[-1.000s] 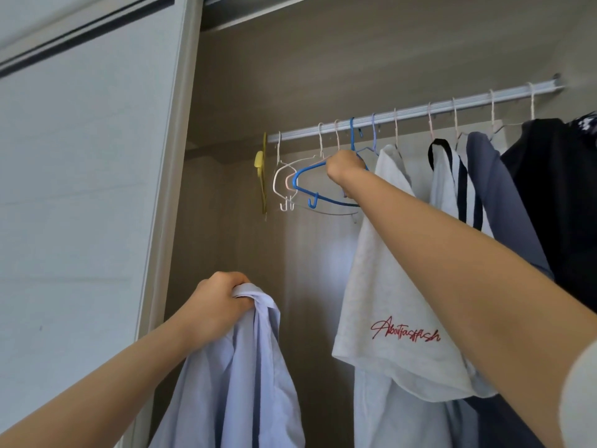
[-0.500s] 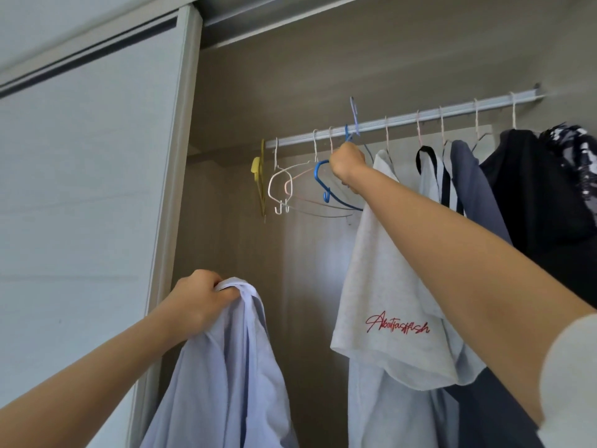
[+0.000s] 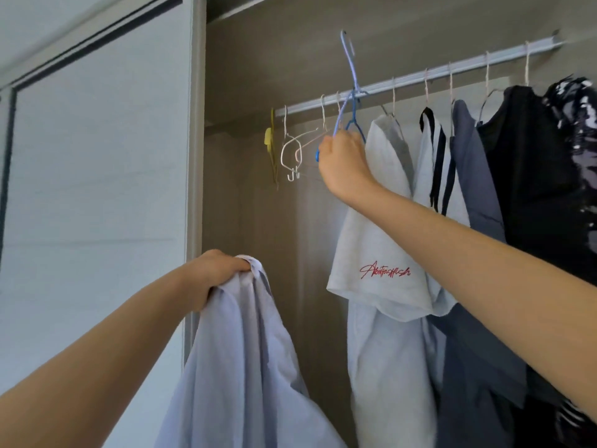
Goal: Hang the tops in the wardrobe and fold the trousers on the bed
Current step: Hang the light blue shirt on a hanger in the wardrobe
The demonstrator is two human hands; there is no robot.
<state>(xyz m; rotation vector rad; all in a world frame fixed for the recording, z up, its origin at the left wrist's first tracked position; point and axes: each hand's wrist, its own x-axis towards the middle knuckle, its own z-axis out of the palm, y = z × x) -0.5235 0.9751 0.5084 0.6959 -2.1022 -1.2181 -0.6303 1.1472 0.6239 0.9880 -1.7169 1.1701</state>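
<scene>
Fingers of your right hand [image 3: 344,163] clasp a blue hanger [image 3: 354,92], seemingly off the rail [image 3: 468,66]; your left hand [image 3: 219,273] bunches a shirt [image 3: 245,367].

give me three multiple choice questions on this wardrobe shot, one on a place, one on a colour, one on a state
1. Where on the rail does the yellow hanger hang?
A. far left end
B. far right end
C. between the dark tops

2. What colour is the script on the grey tee?
A. green
B. red
C. black

3. What is the left hand doing?
A. hanging open
B. pressing the door
C. gripping the shirt

Answers: 1 A, it hangs left of everything else on the rail; 2 B, the lettering near the hem is red; 3 C, its fingers are curled round the bunched top of the shirt.
</scene>
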